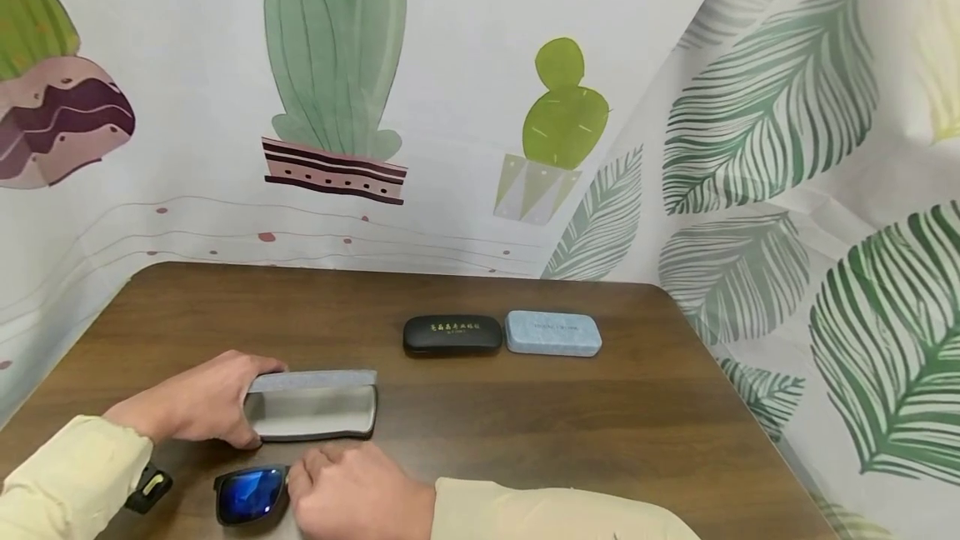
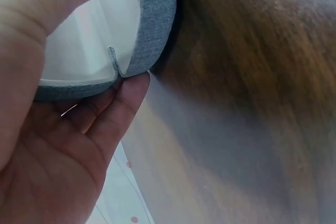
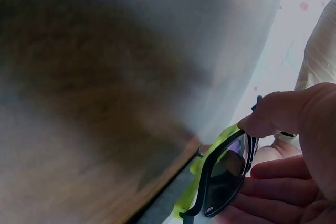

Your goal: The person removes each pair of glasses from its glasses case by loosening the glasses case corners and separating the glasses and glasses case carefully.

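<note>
An open grey glasses case [image 1: 315, 381] with a pale lining lies on the table, its hollow facing me. My left hand [image 1: 210, 400] grips its left end; in the left wrist view the thumb is over one edge and the fingers are beneath the grey fabric shell [image 2: 155, 30]. Nearer to me, my right hand [image 1: 363, 492] holds a pair of sunglasses [image 1: 251, 494] with a dark frame and blue mirrored lenses. Yellow-green parts of the sunglasses [image 3: 202, 187] show in the right wrist view, pinched between thumb and fingers. In the head view the right hand hides one lens.
Toward the back of the brown wooden table [image 1: 600, 423], a black glasses case [image 1: 452, 336] and a light blue one [image 1: 553, 334] lie side by side, both closed. Behind the table hangs a white cloth [image 1: 465, 107] printed with cacti and leaves.
</note>
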Motion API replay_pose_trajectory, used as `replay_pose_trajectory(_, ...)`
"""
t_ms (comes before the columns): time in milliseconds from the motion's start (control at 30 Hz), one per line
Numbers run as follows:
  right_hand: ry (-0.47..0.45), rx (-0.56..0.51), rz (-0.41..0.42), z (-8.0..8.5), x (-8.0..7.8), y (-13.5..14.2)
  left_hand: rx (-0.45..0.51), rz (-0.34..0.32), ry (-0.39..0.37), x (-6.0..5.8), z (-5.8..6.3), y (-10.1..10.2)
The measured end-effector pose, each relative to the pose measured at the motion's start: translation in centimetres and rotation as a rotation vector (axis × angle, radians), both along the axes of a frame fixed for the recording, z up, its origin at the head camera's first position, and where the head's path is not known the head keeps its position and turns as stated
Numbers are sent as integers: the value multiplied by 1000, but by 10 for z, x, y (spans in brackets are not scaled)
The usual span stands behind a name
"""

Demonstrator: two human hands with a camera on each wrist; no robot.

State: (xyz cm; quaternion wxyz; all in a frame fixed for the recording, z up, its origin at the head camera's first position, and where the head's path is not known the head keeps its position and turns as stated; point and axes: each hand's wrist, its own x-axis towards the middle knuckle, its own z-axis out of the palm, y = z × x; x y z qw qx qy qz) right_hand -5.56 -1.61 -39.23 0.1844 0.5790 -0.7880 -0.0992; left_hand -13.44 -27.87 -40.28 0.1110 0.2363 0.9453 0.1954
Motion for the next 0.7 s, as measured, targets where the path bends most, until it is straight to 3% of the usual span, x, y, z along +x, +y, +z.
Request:
replay_pose_trajectory(433,-258,40,21,-8,3,-4,-7,15,-31,-2,2,1)
replay_pose_trajectory(600,-285,70,16,-11,3,-8,-6,21,-13,-2,1,1)
replay_pose_trajectory(700,-253,58,17,-13,4,-9,-6,23,-27,-2,0,0)
